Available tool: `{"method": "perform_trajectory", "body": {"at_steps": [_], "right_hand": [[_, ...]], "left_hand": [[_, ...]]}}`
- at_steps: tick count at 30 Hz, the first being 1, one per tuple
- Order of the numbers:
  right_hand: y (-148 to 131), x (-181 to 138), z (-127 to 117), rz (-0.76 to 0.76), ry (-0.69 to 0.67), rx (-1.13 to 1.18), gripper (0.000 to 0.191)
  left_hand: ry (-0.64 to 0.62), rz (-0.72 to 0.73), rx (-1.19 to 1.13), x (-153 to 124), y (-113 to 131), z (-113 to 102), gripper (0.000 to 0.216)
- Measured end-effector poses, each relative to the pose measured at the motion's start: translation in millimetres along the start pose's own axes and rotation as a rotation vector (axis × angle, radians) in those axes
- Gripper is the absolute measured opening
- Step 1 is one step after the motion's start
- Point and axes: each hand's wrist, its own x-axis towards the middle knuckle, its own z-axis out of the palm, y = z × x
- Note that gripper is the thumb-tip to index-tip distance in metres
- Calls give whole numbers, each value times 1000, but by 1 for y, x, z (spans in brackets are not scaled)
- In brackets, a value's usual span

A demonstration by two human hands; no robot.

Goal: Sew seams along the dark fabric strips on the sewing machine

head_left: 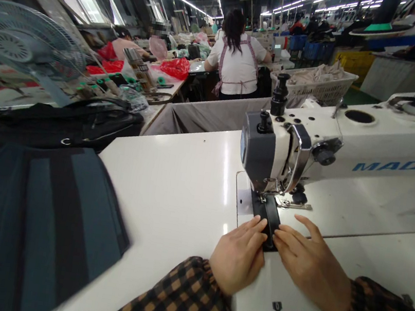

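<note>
A black strip of material point(271, 218) lies on the sewing machine point(270, 154) bed, its far end under the presser foot point(263, 198). My left hand point(242, 251) is at the strip's left side, with bent fingers closed together on it. At the right edge of the strip, the fingertips of my right hand point(310, 264) touch down. That hand's fingers are stretched out and its thumb stands apart. The undersides of the left fingers are hidden.
A dark blue and black fabric piece point(54, 216) hangs over the white table point(164, 185) at left. Behind it lies a black bag-like item point(60, 120). A fan point(21, 44) stands further left. A person in a white top point(239, 61) sits ahead, beside a white basket point(322, 89).
</note>
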Motion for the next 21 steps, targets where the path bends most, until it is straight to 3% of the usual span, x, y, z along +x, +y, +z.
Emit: {"method": "perform_trajectory", "body": {"at_steps": [8, 14, 21], "right_hand": [[7, -4, -3, -127, 7, 58, 18], [12, -4, 5, -8, -91, 281, 26], [10, -1, 4, 24, -131, 368, 24]], "left_hand": [[-56, 96, 140, 3, 7, -6, 19], [-64, 87, 112, 2, 6, -8, 18], [-66, -104, -50, 17, -2, -12, 23]]}}
